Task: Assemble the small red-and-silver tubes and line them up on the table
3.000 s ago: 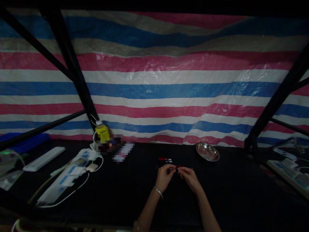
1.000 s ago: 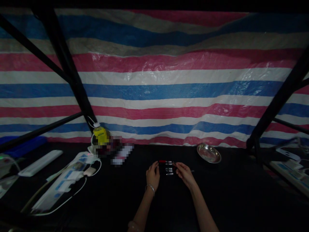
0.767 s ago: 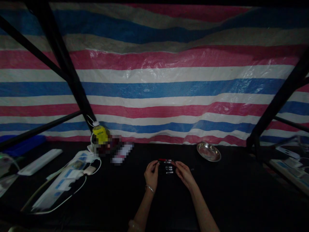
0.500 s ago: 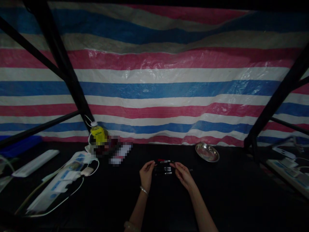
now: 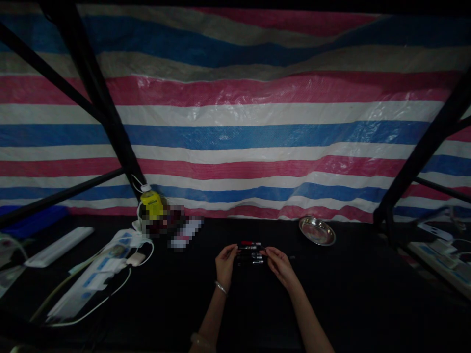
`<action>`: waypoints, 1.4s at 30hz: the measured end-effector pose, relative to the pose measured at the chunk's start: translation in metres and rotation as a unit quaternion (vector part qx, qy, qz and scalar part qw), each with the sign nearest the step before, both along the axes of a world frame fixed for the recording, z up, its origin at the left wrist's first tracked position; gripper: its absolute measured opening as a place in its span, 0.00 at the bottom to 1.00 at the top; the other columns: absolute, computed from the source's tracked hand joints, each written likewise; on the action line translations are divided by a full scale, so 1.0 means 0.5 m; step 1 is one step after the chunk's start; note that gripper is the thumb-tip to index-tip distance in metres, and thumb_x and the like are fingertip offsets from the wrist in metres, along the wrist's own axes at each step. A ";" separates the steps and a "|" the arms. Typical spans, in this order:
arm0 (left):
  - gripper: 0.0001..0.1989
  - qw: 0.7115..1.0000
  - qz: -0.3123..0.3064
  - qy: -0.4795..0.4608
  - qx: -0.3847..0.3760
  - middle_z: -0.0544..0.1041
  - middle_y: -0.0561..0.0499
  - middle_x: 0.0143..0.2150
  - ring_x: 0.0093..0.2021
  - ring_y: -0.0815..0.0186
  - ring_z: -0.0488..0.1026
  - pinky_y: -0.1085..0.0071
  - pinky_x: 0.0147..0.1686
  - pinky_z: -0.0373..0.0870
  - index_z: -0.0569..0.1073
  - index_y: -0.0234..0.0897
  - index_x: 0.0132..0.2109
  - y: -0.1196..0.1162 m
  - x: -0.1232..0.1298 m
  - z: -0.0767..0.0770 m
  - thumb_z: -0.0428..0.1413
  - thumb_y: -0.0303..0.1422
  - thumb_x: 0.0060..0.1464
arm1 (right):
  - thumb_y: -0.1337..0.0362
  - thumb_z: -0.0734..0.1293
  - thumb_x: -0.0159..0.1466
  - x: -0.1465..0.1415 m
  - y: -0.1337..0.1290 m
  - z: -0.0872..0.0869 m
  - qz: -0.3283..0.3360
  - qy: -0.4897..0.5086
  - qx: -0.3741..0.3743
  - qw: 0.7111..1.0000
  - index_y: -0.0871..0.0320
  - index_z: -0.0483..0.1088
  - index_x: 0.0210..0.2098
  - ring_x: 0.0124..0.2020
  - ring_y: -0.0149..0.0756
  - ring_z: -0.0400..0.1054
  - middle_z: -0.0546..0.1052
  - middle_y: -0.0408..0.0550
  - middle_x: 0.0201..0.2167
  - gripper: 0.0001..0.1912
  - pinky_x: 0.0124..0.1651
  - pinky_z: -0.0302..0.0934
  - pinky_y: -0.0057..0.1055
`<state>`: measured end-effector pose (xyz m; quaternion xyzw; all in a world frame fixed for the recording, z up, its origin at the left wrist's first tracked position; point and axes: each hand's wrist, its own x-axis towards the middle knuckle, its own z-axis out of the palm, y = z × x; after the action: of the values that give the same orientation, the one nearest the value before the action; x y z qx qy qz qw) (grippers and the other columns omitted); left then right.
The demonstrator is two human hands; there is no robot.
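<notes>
Although dim light hides its edges, a slim, silver-trimmed piece point(image 5: 250, 248) can be seen running crosswise between the fingertips of both hands, its long axis pointing from one hand toward the other, so that neither is clearly nearer. A red-and-silver piece point(image 5: 250, 243) lies just beyond it, roughly parallel, and two dark pieces with silver ends point(image 5: 256, 256) lie on the near side. At its left end, the left hand point(image 5: 225, 264) has thumb and forefinger drawn close together; at its right end, the right hand point(image 5: 280, 264) has its fingers bunched and pointing inward. Whether either actually pinches it, I cannot tell. All this is over the black table point(image 5: 165, 299), with a metal dish point(image 5: 317, 231) farther off to the right.
</notes>
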<state>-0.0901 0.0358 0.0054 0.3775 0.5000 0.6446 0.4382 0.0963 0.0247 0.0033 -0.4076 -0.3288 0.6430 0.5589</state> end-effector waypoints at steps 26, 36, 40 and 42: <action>0.18 0.999 -0.038 0.010 -0.008 0.78 0.47 0.29 0.32 0.63 0.76 0.68 0.35 0.72 0.75 0.32 0.35 0.002 0.003 -0.010 0.63 0.41 0.38 | 0.48 0.73 0.43 -0.010 -0.004 0.005 -0.032 -0.115 0.032 0.992 0.61 0.74 0.31 0.10 0.20 0.49 0.68 0.41 0.12 0.24 0.14 0.34 0.22; 0.16 0.998 -0.064 -0.008 -0.011 0.78 0.47 0.31 0.32 0.64 0.76 0.70 0.35 0.71 0.76 0.32 0.34 0.002 0.002 -0.010 0.63 0.38 0.38 | 0.44 0.67 0.50 -0.050 -0.002 -0.002 -0.131 -0.190 0.102 0.968 0.64 0.74 0.42 0.12 0.25 0.52 0.65 0.38 0.10 0.31 0.15 0.47 0.24; 0.17 0.998 -0.056 -0.029 -0.013 0.78 0.47 0.31 0.33 0.63 0.75 0.71 0.34 0.69 0.76 0.32 0.35 0.005 -0.004 -0.018 0.63 0.39 0.38 | 0.47 0.63 0.56 -0.078 -0.007 0.006 -0.144 -0.229 0.141 0.952 0.63 0.72 0.47 0.14 0.27 0.57 0.72 0.42 0.17 0.29 0.17 0.53 0.25; 0.17 0.997 -0.051 -0.052 -0.015 0.78 0.46 0.32 0.33 0.63 0.75 0.71 0.34 0.69 0.76 0.32 0.35 0.006 -0.006 -0.020 0.64 0.39 0.38 | 0.49 0.62 0.58 -0.090 -0.008 0.015 -0.142 -0.254 0.173 0.941 0.61 0.71 0.48 0.20 0.31 0.65 0.76 0.46 0.24 0.26 0.21 0.60 0.26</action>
<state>-0.0930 0.0386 -0.0044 0.3615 0.4665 0.6325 0.5016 0.0514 0.0205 0.0107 -0.4966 -0.5046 0.3658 0.6041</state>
